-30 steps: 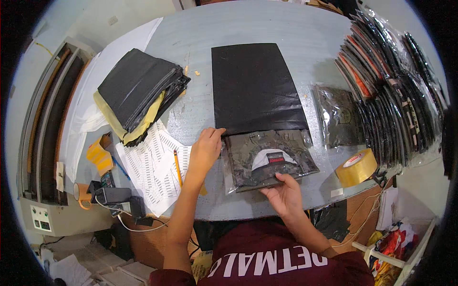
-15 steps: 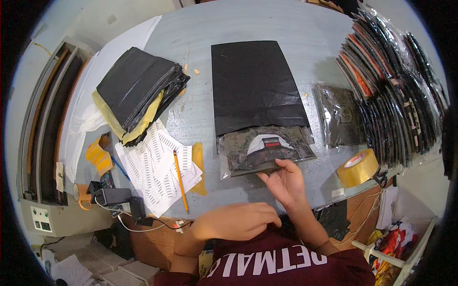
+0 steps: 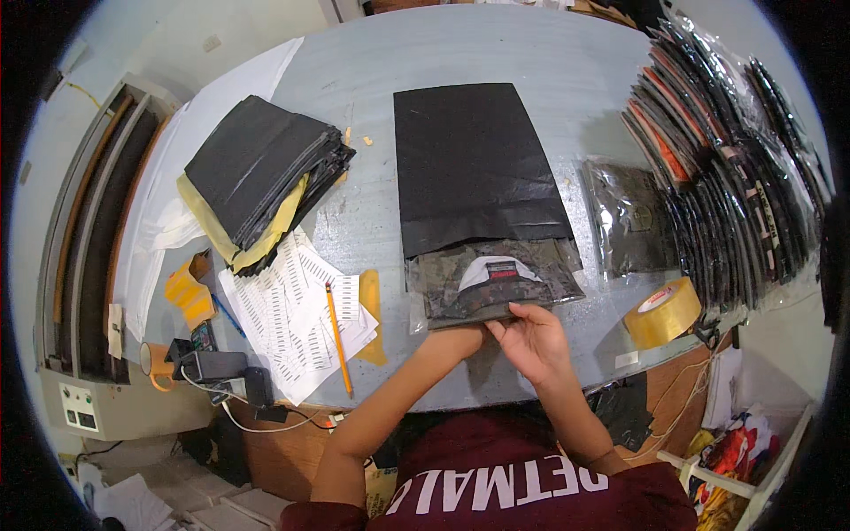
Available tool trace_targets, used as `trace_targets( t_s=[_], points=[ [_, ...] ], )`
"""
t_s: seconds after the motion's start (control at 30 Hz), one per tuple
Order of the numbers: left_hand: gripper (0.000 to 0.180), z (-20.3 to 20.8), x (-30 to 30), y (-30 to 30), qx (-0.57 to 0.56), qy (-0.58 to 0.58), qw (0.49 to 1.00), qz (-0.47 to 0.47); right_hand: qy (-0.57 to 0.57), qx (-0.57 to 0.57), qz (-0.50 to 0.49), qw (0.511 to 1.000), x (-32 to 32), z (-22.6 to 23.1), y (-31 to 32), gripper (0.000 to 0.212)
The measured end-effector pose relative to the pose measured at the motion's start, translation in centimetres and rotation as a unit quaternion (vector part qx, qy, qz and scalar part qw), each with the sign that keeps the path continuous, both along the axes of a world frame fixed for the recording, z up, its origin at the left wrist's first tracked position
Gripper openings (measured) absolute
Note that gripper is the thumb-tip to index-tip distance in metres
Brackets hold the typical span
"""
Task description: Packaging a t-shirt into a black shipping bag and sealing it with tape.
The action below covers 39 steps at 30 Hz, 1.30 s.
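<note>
A folded camouflage garment in a clear plastic packet [image 3: 443, 274] lies in front of me, a white and dark label area at its collar. Its far part is tucked under the near edge of a flat black plastic bag [image 3: 478, 159]. My right hand [image 3: 538, 341] pinches the packet's near edge, thumb on top and fingers underneath. My left hand [image 3: 460, 340] reaches beneath that same edge, just left of the right one; its fingers are hidden under the packet.
Stacked black bags [image 3: 261, 168] lie at left, above printed paper sheets [image 3: 288, 310] and a pencil [image 3: 339, 345]. A tape roll [image 3: 662, 312] sits at right, near another wrapped garment [image 3: 629, 217] and a row of packed garments [image 3: 726, 212]. A mug [image 3: 157, 361] stands far left.
My left hand has moved from above my lap, up and forward, to under the packet's near edge. The right hand keeps its pinch; packet and black bag stay together.
</note>
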<state>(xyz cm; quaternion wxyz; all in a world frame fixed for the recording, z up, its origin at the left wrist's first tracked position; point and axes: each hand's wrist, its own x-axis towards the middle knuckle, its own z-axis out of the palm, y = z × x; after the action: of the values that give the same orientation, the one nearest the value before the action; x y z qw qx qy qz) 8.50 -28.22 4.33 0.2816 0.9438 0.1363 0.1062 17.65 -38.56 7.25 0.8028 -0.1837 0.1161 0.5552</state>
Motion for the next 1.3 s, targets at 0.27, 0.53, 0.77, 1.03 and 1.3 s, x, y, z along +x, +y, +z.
trace_targets(
  t_s=[0.27, 0.53, 0.77, 1.03, 1.3],
  points=[
    [0.052, -1.8, -2.8, -2.2, 0.059, 0.206, 0.969, -0.125, -0.003, -0.060, 0.053, 0.997, -2.8, 1.2, -4.5, 0.035],
    [0.049, -2.3, -8.5, -7.1, -0.110, 0.218, 0.964, -0.103, -0.005, -0.110, 0.132, 0.985, -4.7, 2.4, -8.9, 0.037],
    [0.047, -1.9, -8.1, -9.4, -0.237, 0.215, 0.945, -0.068, -0.108, -0.147, 0.143, 0.973, -5.1, 2.2, -10.1, 0.037],
    [0.037, -1.3, -6.7, -11.3, 0.199, 0.168, 0.965, 0.003, -0.125, -0.157, 0.111, 0.973, -4.2, 1.3, -9.0, 0.039],
    [0.018, 1.6, -4.4, -11.2, -0.004, 0.384, 0.923, 0.016, -0.117, -0.129, 0.085, 0.981, -3.3, 0.3, -7.6, 0.027]
  ],
)
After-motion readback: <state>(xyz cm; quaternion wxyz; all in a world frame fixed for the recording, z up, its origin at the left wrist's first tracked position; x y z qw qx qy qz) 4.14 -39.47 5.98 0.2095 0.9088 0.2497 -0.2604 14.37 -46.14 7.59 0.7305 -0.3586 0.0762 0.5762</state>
